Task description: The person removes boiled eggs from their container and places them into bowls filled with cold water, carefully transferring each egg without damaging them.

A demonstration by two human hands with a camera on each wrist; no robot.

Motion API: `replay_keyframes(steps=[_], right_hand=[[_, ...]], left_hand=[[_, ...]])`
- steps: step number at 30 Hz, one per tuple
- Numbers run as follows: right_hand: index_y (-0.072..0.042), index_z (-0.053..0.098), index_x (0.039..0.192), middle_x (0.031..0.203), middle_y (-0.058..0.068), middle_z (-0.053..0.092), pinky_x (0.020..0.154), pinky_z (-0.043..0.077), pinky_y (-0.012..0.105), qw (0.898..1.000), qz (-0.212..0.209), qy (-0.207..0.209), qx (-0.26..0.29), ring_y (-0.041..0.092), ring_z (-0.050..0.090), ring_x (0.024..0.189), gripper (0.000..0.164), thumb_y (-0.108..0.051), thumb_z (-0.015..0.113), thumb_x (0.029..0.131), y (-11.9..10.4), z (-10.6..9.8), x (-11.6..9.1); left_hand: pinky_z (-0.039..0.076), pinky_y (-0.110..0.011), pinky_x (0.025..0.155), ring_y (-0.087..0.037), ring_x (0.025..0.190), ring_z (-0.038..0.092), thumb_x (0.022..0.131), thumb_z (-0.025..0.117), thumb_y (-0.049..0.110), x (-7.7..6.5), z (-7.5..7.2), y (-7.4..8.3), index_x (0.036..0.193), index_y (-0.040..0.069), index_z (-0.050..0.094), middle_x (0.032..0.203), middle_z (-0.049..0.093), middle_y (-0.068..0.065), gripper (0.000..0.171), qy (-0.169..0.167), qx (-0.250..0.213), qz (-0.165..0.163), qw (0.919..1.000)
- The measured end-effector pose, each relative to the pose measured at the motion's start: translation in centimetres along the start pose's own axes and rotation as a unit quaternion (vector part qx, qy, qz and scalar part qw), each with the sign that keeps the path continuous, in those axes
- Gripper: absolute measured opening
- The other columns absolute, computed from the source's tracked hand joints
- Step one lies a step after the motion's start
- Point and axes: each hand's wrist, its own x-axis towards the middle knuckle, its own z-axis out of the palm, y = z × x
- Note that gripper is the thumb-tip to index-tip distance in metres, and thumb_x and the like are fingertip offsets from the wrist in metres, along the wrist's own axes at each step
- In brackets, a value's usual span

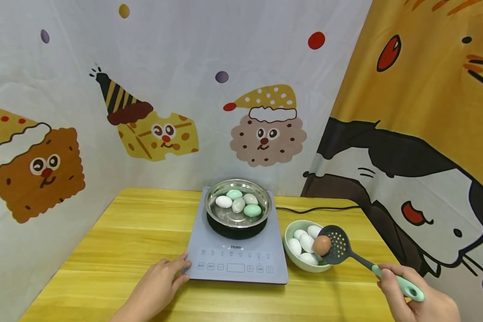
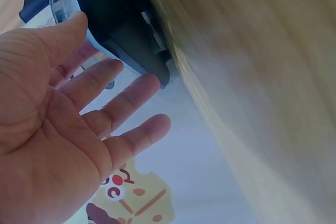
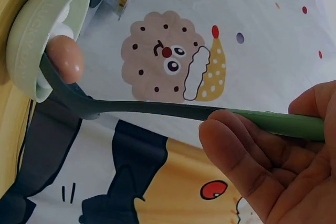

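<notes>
My right hand [image 1: 420, 293] grips the green handle of a dark grey skimmer [image 1: 340, 246] with a perforated head. A brown egg [image 1: 322, 245] lies at the left edge of that head, over a pale green bowl [image 1: 318, 268] of several white eggs [image 1: 307, 242]. The right wrist view shows the brown egg [image 3: 65, 59] against the skimmer's head at the bowl's rim. My left hand [image 1: 157, 284] touches the front left edge of a grey induction cooker [image 1: 235, 259], fingers loosely extended. On the cooker stands a steel pan [image 1: 238, 220] with several white, greyish and green eggs [image 1: 252, 210].
The cooker stands on a yellow wooden table [image 1: 145, 232], with the bowl close to its right side. A black cord [image 1: 318, 209] runs right from behind the cooker. Cloth with cartoon prints [image 1: 177, 89] hangs behind the table and on both sides.
</notes>
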Motion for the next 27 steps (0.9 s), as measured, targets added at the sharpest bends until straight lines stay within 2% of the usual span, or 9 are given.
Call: replay_keyframes(steps=[3,7,11,14,19,24,27], right_hand=[[-0.004,0.077,0.096,0.053,-0.011,0.055,0.038,0.025,0.016,0.999,-0.030,-0.008,-0.014,-0.017,0.030,0.046,0.007,-0.010,0.075,0.095,-0.02,-0.02,0.06],[-0.004,0.078,0.099,0.055,-0.013,0.047,0.040,0.023,0.017,0.998,-0.044,-0.034,-0.036,-0.010,0.026,0.045,0.011,-0.013,0.072,0.097,-0.13,-0.09,0.18],[-0.002,0.077,0.105,0.060,-0.010,0.047,0.042,0.024,0.019,0.993,-0.056,-0.080,-0.062,-0.006,0.027,0.049,0.018,-0.016,0.067,0.101,-0.04,-0.23,0.23],[-0.003,0.077,0.105,0.061,-0.009,0.047,0.043,0.028,0.018,0.989,-0.077,-0.098,-0.074,-0.005,0.027,0.052,0.016,-0.015,0.070,0.099,0.17,-0.17,0.07],[-0.005,0.078,0.101,0.065,-0.009,0.058,0.044,0.036,0.012,0.986,-0.111,-0.093,-0.085,-0.008,0.031,0.055,0.012,-0.012,0.078,0.091,0.40,0.15,-0.38],[-0.004,0.078,0.098,0.066,-0.006,0.063,0.045,0.036,0.009,0.985,-0.146,-0.071,-0.063,-0.011,0.033,0.056,0.012,-0.009,0.080,0.087,0.28,0.05,-0.26],[-0.003,0.079,0.100,0.066,-0.005,0.063,0.045,0.036,0.009,0.987,-0.138,-0.060,-0.055,-0.010,0.032,0.056,0.013,-0.009,0.080,0.088,-0.28,-0.27,-0.09]], left_hand=[[0.063,-0.049,0.096,-0.025,0.107,0.074,0.094,0.082,0.024,0.10,0.04,-0.11,0.127,0.018,0.078,0.145,0.071,-0.001,0.034,0.000,-0.001,0.000,1.0000],[0.063,-0.049,0.096,-0.024,0.107,0.074,0.094,0.082,0.024,0.09,0.07,-0.10,0.126,0.018,0.078,0.145,0.071,-0.001,0.033,-0.003,-0.005,-0.002,1.0000],[0.063,-0.049,0.096,-0.025,0.107,0.074,0.094,0.082,0.023,0.04,0.08,-0.07,0.126,0.018,0.078,0.145,0.071,-0.001,0.033,-0.005,-0.007,-0.002,1.0000],[0.063,-0.049,0.096,-0.026,0.108,0.074,0.094,0.083,0.023,0.03,0.04,-0.04,0.126,0.018,0.078,0.144,0.071,-0.001,0.033,-0.003,-0.008,-0.002,1.0000],[0.063,-0.049,0.096,-0.027,0.108,0.075,0.094,0.083,0.023,0.03,-0.02,0.04,0.126,0.017,0.078,0.144,0.072,-0.002,0.033,-0.002,-0.009,-0.002,1.0000],[0.064,-0.049,0.095,-0.026,0.107,0.075,0.094,0.083,0.023,0.10,-0.06,0.00,0.126,0.017,0.078,0.144,0.072,-0.002,0.033,-0.002,-0.007,-0.003,1.0000],[0.064,-0.049,0.095,-0.027,0.107,0.075,0.094,0.083,0.022,0.09,-0.06,0.04,0.126,0.017,0.078,0.144,0.072,-0.002,0.033,-0.003,-0.007,-0.003,1.0000]])
